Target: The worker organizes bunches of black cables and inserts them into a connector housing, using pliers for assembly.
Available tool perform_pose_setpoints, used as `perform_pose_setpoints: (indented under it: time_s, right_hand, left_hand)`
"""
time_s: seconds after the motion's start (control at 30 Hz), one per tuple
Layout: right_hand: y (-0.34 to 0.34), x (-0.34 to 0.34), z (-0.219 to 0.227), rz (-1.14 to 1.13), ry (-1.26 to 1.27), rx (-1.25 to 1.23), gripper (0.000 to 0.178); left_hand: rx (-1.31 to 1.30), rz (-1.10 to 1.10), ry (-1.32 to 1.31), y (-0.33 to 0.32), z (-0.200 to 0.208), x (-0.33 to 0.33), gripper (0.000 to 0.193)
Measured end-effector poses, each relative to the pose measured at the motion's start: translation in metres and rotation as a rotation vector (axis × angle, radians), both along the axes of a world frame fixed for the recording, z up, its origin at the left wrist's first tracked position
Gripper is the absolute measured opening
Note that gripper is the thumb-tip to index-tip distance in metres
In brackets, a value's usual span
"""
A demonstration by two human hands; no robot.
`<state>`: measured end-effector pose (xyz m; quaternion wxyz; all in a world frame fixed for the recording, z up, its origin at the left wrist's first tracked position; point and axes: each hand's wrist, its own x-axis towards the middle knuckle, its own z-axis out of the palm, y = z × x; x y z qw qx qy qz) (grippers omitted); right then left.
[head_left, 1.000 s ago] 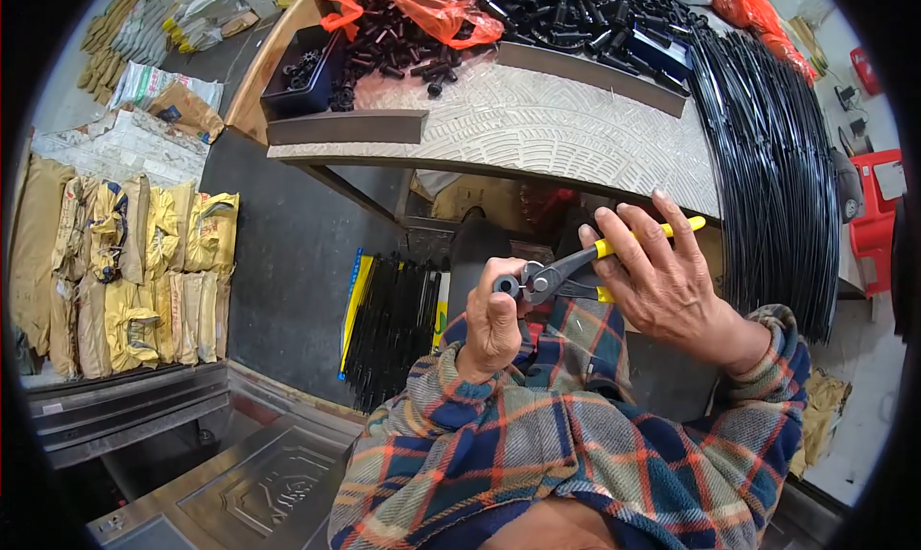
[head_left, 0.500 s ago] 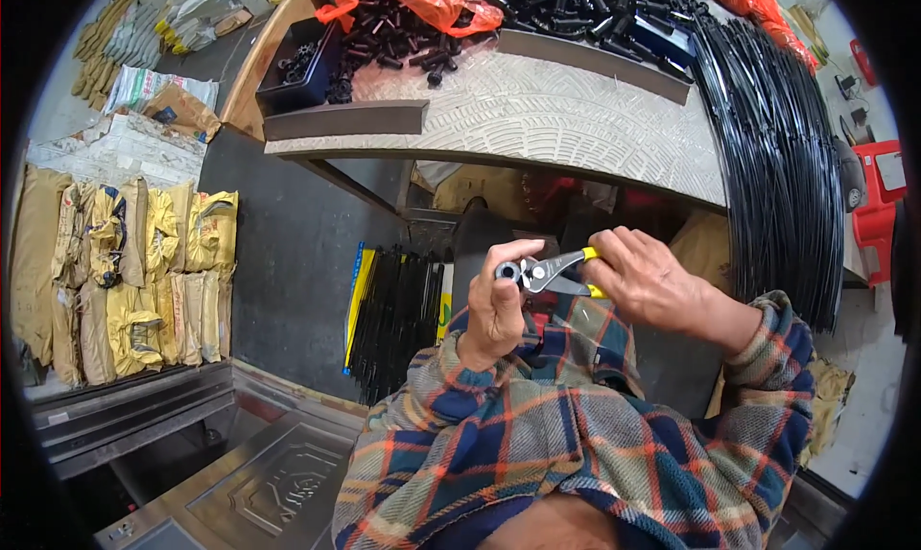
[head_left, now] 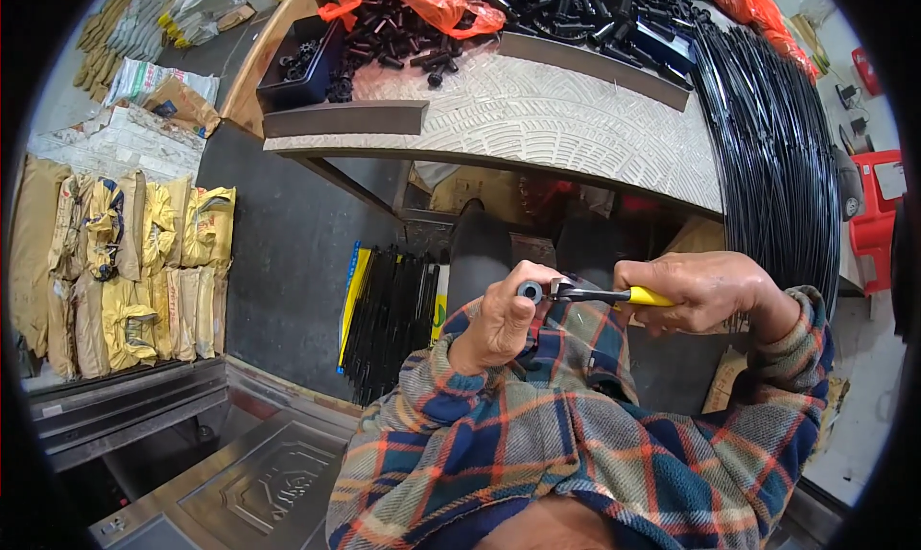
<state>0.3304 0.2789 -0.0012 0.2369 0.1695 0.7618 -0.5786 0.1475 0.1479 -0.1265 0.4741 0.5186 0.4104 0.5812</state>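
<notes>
A short dark tube-shaped part (head_left: pixel 530 290), its round hollow end showing, is pinched between the thumb and fingers of my left hand (head_left: pixel 499 326). From the right, the metal head of a pair of pliers (head_left: pixel 595 295) reaches up against that part. Around the pliers' yellow handles my right hand (head_left: pixel 708 287) is closed. The tool appears nearly edge-on, so its exact bite on the part is hidden. Both hands are above my lap, in front of the workbench (head_left: pixel 576 133).
On the bench lie heaps of black tubular parts (head_left: pixel 566 8), a dark bin (head_left: pixel 299 70) and an orange plastic bag (head_left: pixel 432 3). Long black rods (head_left: pixel 767 157) hang over its right end. More black rods (head_left: pixel 391 310) stand beside my left leg. Wrapped packages (head_left: pixel 125 272) are stacked at left.
My right hand has turned and shifted a little right, rotating the pliers from a flat view with spread handles to nearly edge-on. My left hand still holds the tube-shaped part, slightly lower and further right.
</notes>
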Motion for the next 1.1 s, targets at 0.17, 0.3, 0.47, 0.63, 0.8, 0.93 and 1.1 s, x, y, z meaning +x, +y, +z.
perform_pose_setpoints:
  time_s: [0.17,0.3,0.47,0.63,0.8,0.93,1.1]
  right_hand:
    - [-0.002,0.0,-0.025,-0.02,0.199,0.091,0.021]
    - [-0.005,-0.008,-0.029,-0.055,0.199,0.198,0.019]
    - [-0.013,-0.022,-0.044,0.082,0.29,0.636,0.033]
    - [0.06,-0.008,-0.072,-0.195,0.037,1.293,0.026]
    - [0.117,-0.003,-0.104,-0.164,-0.03,1.513,0.036]
    - [0.106,0.019,-0.091,-0.164,0.09,1.607,0.056]
    - [0.109,0.07,-0.081,-0.301,0.019,1.556,0.03]
  left_hand:
    - [-0.066,0.006,0.012,0.0,-0.005,-0.002,0.065]
    - [0.012,0.011,-0.02,0.01,-0.014,-0.005,0.057]
    - [0.117,0.251,-0.057,0.003,-0.025,-0.007,0.053]
    - [0.523,0.691,-0.356,-0.034,0.027,-0.086,0.056]
    - [0.941,0.737,-0.255,-0.138,0.093,-0.143,0.057]
    - [0.948,0.868,-0.031,-0.105,0.058,-0.138,0.07]
    - [0.075,0.77,0.752,-0.035,-0.109,-0.166,0.035]
